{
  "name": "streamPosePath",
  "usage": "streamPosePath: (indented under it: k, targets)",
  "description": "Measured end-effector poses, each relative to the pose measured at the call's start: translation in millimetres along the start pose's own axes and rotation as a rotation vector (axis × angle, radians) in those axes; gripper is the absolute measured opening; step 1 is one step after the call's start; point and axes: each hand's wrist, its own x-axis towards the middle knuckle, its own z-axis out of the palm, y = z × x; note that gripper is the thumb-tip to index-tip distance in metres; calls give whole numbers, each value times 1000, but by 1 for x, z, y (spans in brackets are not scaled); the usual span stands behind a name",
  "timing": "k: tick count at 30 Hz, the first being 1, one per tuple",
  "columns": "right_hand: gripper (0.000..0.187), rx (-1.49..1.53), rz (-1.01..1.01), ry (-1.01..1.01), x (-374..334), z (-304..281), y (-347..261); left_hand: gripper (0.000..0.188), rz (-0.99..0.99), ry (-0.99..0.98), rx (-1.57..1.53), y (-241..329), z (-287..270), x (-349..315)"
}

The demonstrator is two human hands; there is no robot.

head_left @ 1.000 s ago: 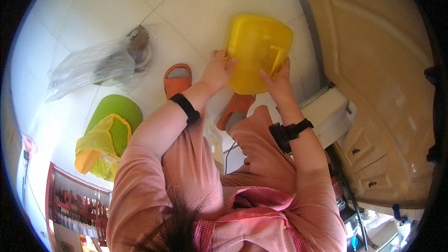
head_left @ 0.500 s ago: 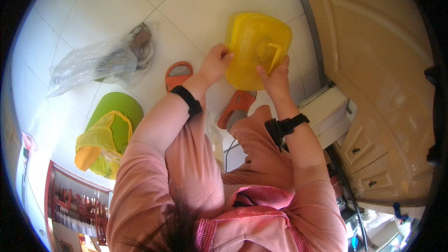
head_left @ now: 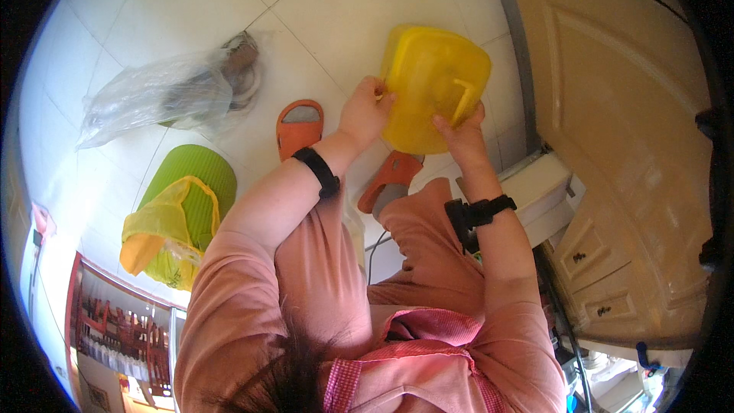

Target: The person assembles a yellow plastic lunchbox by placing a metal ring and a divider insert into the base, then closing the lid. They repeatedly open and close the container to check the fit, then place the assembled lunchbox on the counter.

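Note:
A yellow see-through plastic box (head_left: 428, 69) with a handle (head_left: 463, 103) on its face is held up in front of me, above the floor and my feet. My left hand (head_left: 367, 109) is closed at the box's left edge, fingers bent against it. On the lower right edge, near the handle, my right hand (head_left: 464, 138) grips the box with the thumb on the near face; its other fingers are partly hidden behind. Black straps with small devices circle both of my forearms.
A clear plastic bag (head_left: 172, 92) with dark and brown items lies on the tiled floor at left. Nearer stands a green ribbed bin (head_left: 202, 172) with a yellow liner. Orange slippers (head_left: 299, 128) are on my feet. Beige cabinet doors (head_left: 612, 107) rise at right.
The yellow box and both hands have shifted slightly right and a little down in the view. Both hands keep their hold on it.

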Motion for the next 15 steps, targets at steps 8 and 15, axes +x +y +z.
streamPosePath:
  k: [8, 15]
  targets:
    - [92, -143, 0, 70, -4, 6, -11, 24, -44, -92, -94, -8, -2, 12]
    - [96, -237, -7, 129, 1, 9, -7, 40, -88, -22, -460, -20, 16, 12]
